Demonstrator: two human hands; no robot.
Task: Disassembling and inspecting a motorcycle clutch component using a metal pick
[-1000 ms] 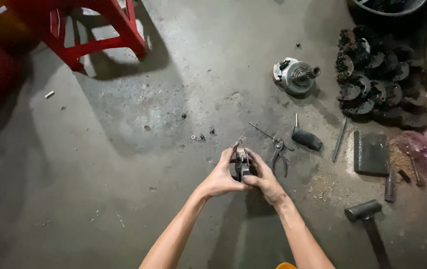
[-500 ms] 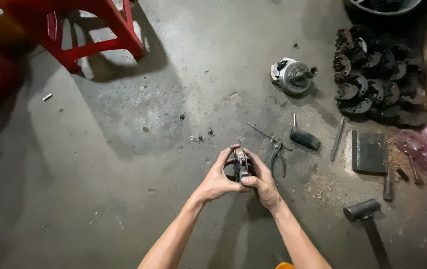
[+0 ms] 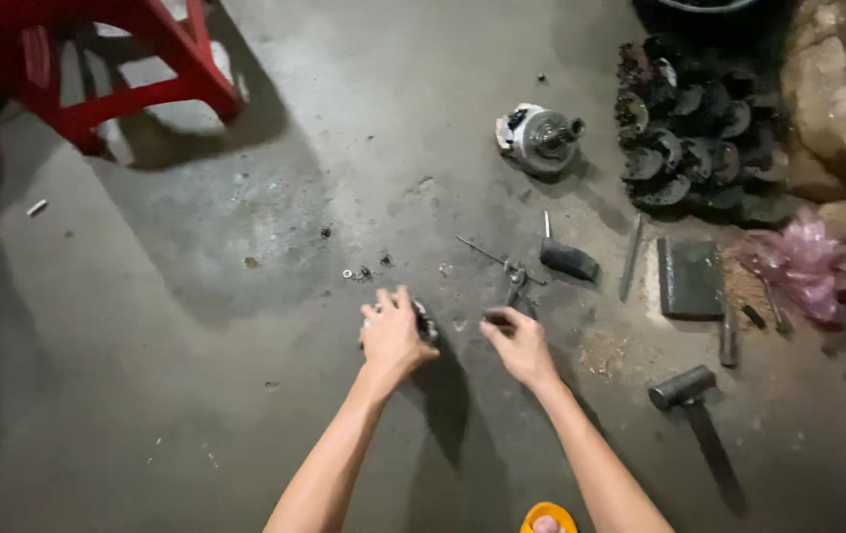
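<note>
Stool: a red plastic stool [image 3: 161, 69] stands on the concrete floor [image 3: 196, 395] at the upper left of my view.
Motor part: a round metal housing [image 3: 539, 138] with a shaft lies well ahead of me.
Pile: dark toothed discs [image 3: 694, 138] are heaped at the upper right.
Tools: a hammer [image 3: 689, 395], a black-handled screwdriver [image 3: 566, 257], a flat dark block [image 3: 691, 278].
Bag: crumpled pink plastic [image 3: 803, 266] just beside the block.
</note>
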